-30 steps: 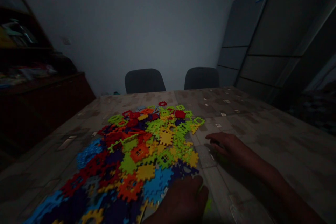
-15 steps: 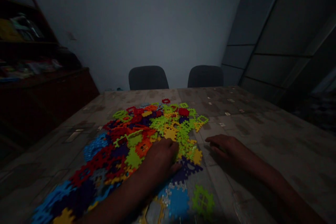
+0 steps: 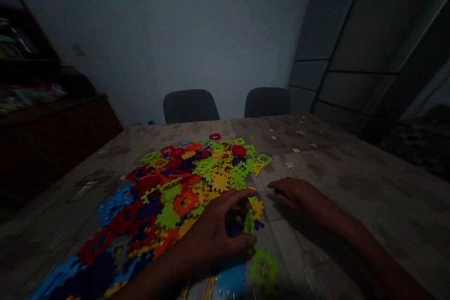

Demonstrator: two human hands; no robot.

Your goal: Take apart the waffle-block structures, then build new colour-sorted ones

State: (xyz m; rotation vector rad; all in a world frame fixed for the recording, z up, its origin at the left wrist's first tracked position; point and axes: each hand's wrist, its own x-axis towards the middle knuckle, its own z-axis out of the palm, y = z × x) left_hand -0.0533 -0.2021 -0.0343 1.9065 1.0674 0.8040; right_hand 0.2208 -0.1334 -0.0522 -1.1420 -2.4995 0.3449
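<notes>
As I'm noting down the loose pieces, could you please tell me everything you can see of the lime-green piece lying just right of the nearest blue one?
The lime-green piece is a thin, squarish plate, seemingly plastic, with toothed edges and a window-like opening crossed by bars. It looks whole and lies flat on the table, turned slightly askew. A blue piece is beside it; whether they touch is unclear. The left hand has its thumb near its far edge, not gripping it.

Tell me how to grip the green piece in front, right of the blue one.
Probably pinch the green piece by its toothed right edge, coming from the right: it looks flat, with the blue piece close on its left and the left hand just beyond.
</notes>
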